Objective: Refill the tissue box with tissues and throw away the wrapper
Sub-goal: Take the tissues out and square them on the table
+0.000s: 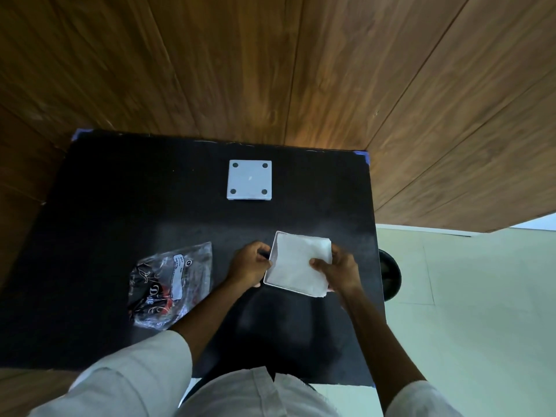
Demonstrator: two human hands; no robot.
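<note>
Both hands, left hand (251, 263) and right hand (338, 270), are gripping the tissue box (272, 261), pressing tissues (298, 263) in; the wrapper (171, 284) is lying left on the table (120, 191).

The tissue box (272, 260) sits near the middle of the table (105, 191), with tissues (298, 263) in it. The wrapper (171, 284) lies to its left. The lid (249, 180) lies farther back.
</note>
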